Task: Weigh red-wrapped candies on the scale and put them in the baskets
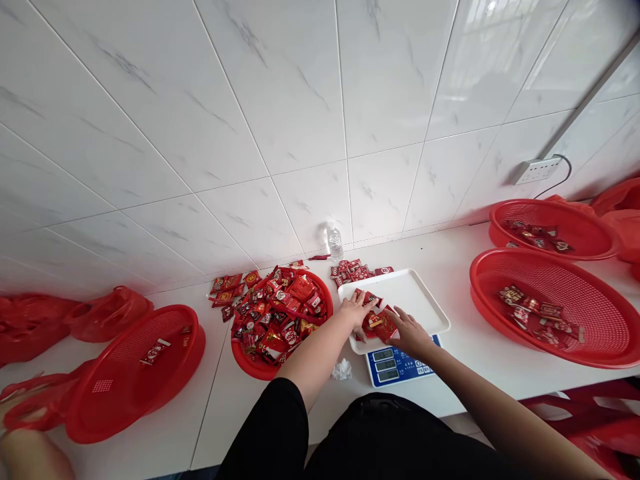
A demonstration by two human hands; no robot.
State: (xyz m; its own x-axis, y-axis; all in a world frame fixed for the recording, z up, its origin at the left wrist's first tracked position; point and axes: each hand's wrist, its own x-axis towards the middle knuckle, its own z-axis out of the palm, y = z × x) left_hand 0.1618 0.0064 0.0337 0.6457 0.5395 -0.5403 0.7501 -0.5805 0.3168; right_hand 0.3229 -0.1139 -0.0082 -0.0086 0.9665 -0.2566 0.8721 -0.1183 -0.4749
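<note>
My left hand (357, 312) lies over small red wrapped packets at the left end of a white tray (425, 293), fingers stretched out. My right hand (410, 335) reaches in from the other side, fingers extended against a larger red packet (385, 325). Smaller red and gold packets (372, 321) lie between the hands, partly covered by them. The tray sits on a blue digital scale (400, 363), whose display digits are too small to read. Left of the tray, a red basket (327, 293) is heaped with red packets (275, 313).
Loose packets (350, 270) lie behind the tray, near a clear bottle (334, 241). Crumpled tissue (342, 370) is beside the scale. Red baskets (620, 313) (193, 347) holding a few packets flank the counter. A bare arm (35, 457) shows at lower left; a power strip (537, 171) is on the wall.
</note>
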